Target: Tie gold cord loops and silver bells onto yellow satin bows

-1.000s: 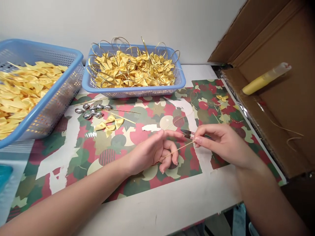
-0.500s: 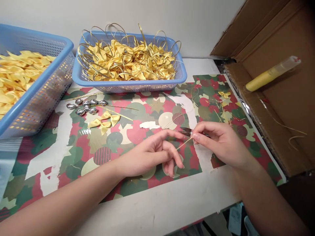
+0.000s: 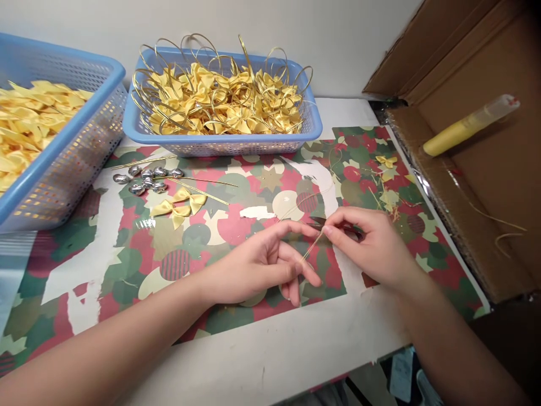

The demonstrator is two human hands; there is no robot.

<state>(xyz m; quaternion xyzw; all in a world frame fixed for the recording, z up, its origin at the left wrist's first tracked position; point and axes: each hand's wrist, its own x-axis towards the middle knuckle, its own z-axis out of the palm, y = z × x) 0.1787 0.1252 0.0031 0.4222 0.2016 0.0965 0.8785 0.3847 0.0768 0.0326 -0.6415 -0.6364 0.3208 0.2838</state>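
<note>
A thin, pale yellow thread (image 3: 311, 247) is stretched between my two hands and looks doubled. My left hand (image 3: 262, 264) pinches one end between thumb and a finger, its index finger reaching out above. With thumb and index finger, my right hand (image 3: 374, 239) grips the other end. Under the right hand lies a dark, pointed metal tool (image 3: 318, 221), mostly hidden by the fingers. Left of the hands are small yellow satin bows (image 3: 180, 207), a cluster of shiny silver beads (image 3: 147, 181) and several gold cords (image 3: 207, 193).
A blue basket (image 3: 224, 139) of yellow bows and gold loops stands at the back. Another blue basket (image 3: 88, 121) of bows is at left. Cardboard (image 3: 477, 225) borders the right, with a yellow tube (image 3: 465, 128) sticking out. Thread scraps (image 3: 391, 200) lie near a loose bow (image 3: 386, 162).
My right hand has shifted slightly left, closer to my left fingers. The thread between the hands is now shorter and appears doubled. My left hand has hardly moved.
</note>
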